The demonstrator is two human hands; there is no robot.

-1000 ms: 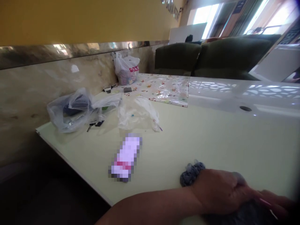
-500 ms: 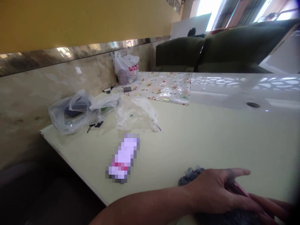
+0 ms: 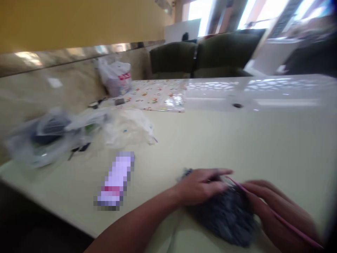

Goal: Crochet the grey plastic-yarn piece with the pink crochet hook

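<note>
Fabric (image 3: 226, 218), dark grey and bunched, lies at the near side of the pale worktop (image 3: 205, 140), held in the grip of the left hand (image 3: 198, 186); the right hand (image 3: 279, 207) grips a pink crochet hook (image 3: 239, 185). Past a phone (image 3: 116, 181) lie crumpled plastic bags (image 3: 129, 123), then a patterned tablecloth (image 3: 155, 91); behind stand dark green seats (image 3: 172, 58), with bright windows (image 3: 201, 12) beyond.

At lower right, I'm gripping a grey bundle (image 3: 226, 218) with my left hand (image 3: 196, 188) and holding a pink stick (image 3: 292, 228) in my right hand (image 3: 284, 205). A phone (image 3: 116, 181) is lying at lower left; a white bag (image 3: 116, 79) is standing at upper left.
</note>
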